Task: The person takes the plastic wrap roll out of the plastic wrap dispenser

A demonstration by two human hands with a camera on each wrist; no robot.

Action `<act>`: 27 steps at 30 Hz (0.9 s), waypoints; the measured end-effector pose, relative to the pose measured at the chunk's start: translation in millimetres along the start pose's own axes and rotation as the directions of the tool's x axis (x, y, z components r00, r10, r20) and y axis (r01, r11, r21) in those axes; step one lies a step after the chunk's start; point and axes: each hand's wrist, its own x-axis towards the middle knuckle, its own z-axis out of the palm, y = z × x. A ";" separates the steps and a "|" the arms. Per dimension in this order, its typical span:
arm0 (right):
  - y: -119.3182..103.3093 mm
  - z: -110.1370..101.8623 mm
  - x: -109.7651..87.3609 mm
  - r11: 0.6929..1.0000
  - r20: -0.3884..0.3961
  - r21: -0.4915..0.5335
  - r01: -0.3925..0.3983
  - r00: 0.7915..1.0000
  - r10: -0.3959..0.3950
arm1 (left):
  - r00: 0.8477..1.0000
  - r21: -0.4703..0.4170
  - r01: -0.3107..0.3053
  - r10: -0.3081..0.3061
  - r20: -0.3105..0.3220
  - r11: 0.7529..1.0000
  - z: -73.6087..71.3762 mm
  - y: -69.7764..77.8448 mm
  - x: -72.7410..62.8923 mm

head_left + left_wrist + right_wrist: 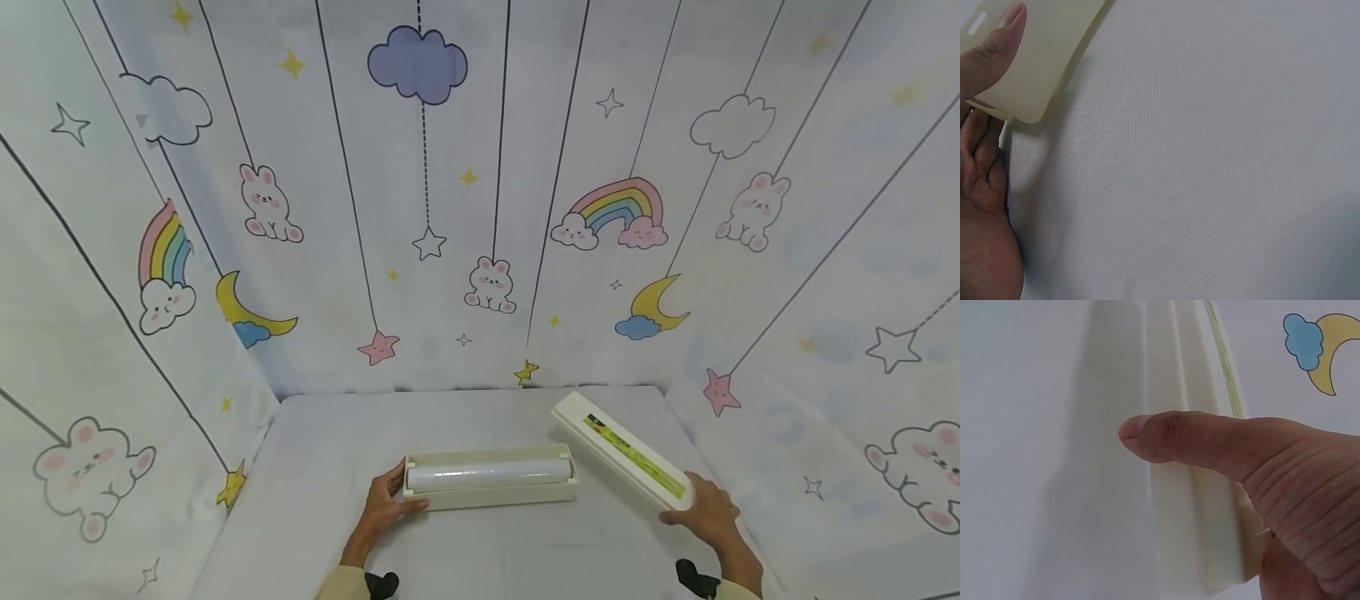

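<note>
A long cream plastic-wrap dispenser base [495, 502] sits on the white-covered table, and a shiny roll of plastic wrap [489, 474] lies lengthwise inside it. My left hand [385, 506] grips the base's left end, with the thumb on the near side, as the left wrist view also shows on the cream wall [1054, 56]. To the right, my right hand [708, 508] holds the near end of the dispenser lid [618, 458], which carries a yellow-green label. The lid slants away to the far left, apart from the base. In the right wrist view, the thumb [1179, 434] lies across its side.
White cloth covers the table [337, 433]. Behind and on both sides stand fabric walls [450, 183] printed with rabbits, stars, clouds and rainbows. The lid's far end is close to the back wall.
</note>
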 end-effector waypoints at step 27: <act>20.9 11.4 -5.3 0.997 0.037 0.015 -0.073 0.997 0.072 | 0.993 0.042 -0.114 0.113 0.025 0.993 -4.0 -7.7 1.2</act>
